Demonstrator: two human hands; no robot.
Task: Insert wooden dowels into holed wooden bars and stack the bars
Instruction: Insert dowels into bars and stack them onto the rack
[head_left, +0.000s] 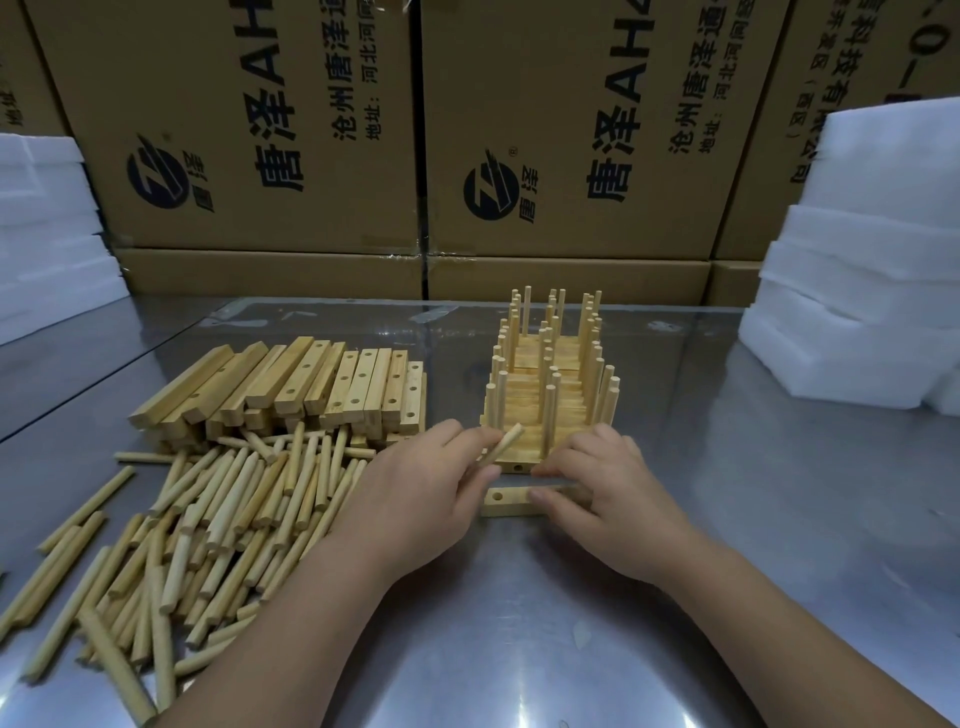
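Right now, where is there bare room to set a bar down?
Bare tabletop lies right of the doweled stack, up to the foam blocks, and at the near edge, right of the loose dowels. The left is crowded, holed bars behind them.

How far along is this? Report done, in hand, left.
Done: a stack of dowelled bars stands behind the hands. In hand: the left hand pinches a dowel while the right hand holds a bar. Left: a big pile of empty bars and loose dowels.

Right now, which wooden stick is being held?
The dowel pinched in the left hand, tilted; the rest lie loose in the pile or stand upright in the stack.
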